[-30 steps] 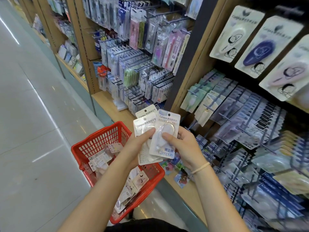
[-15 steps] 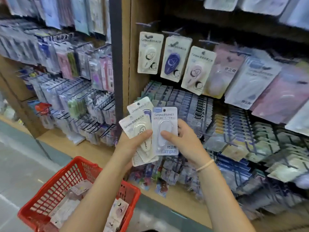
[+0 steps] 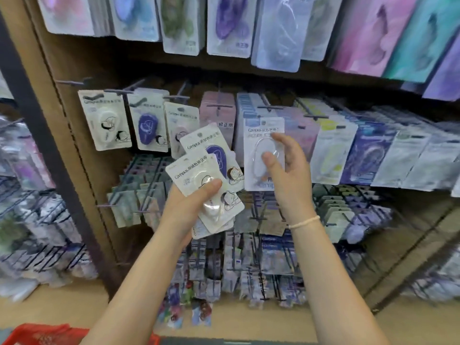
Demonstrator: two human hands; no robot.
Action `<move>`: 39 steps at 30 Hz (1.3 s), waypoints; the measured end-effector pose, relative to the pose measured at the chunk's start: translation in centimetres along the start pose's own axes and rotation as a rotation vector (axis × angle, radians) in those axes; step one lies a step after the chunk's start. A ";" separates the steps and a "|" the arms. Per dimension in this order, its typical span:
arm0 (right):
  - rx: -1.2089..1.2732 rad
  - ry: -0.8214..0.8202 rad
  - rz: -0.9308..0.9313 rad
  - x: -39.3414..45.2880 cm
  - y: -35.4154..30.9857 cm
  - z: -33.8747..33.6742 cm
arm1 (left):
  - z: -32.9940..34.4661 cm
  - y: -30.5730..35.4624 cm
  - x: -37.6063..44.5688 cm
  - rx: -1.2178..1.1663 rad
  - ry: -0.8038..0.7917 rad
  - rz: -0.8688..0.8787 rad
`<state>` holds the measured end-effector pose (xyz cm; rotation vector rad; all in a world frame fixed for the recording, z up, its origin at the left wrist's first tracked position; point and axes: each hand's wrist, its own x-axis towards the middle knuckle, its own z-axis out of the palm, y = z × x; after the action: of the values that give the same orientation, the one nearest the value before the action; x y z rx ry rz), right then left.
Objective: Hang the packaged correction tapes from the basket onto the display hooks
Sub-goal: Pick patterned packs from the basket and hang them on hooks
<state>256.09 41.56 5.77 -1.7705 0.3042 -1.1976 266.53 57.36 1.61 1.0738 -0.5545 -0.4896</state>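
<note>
Packs in both hands — unhung

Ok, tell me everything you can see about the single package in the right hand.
The package is a flat white card with a clear plastic blister over a pale oval correction tape. "Campus" is printed near the top and again, partly hidden, at the bottom, and a hang hole sits at its top edge. It is held upright, facing the camera, in front of the hanging rows of stock. The right hand pinches it, thumb on the blister and fingers behind. It is not yet on a hook.
</note>
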 end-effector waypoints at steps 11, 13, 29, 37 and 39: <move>-0.080 -0.017 -0.006 2.3 1.0 0.7 | 0.9 -0.2 1.2 -0.037 -0.023 0.018; -0.118 -0.009 -0.006 2.9 1.2 1.0 | 0.8 -0.2 1.3 -0.038 -0.015 0.023; -0.413 0.193 -0.265 -2.3 1.2 3.3 | -3.8 -0.5 -1.0 -0.106 -0.009 -0.041; -0.240 -0.502 0.079 -6.1 -2.6 5.6 | -3.0 0.4 -1.7 -0.186 -0.020 -0.038; -0.260 -0.513 0.108 -6.3 -2.8 5.5 | -2.6 0.5 -1.9 -0.202 -0.011 -0.051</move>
<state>256.71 50.18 3.85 -2.1839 0.2533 -0.6144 266.84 60.47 0.78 0.8942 -0.4772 -0.5832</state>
